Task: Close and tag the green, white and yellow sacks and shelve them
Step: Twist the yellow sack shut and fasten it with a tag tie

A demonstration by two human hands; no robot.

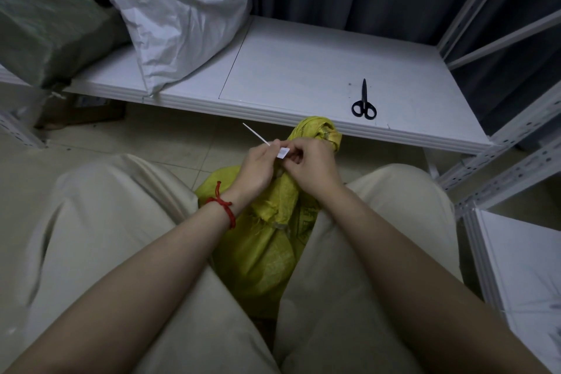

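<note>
A yellow woven sack [267, 252] stands on the floor between my knees, its neck gathered and its top tuft [318, 132] sticking up against the shelf edge. My left hand [258, 165] pinches a thin white zip tie [256, 134] whose free tail points up and left. My right hand [309, 165] pinches the tie's small white tag [283, 153] at the sack's neck. On the white shelf [303, 76] lie a white sack [179, 9] and, at the far left, a green sack [45, 24].
Black scissors [364, 102] lie on the shelf near its front edge, right of centre. Grey metal shelf uprights [516, 143] stand at the right, with another white shelf board [522, 267] lower right. A cardboard box [82, 112] sits under the shelf at left.
</note>
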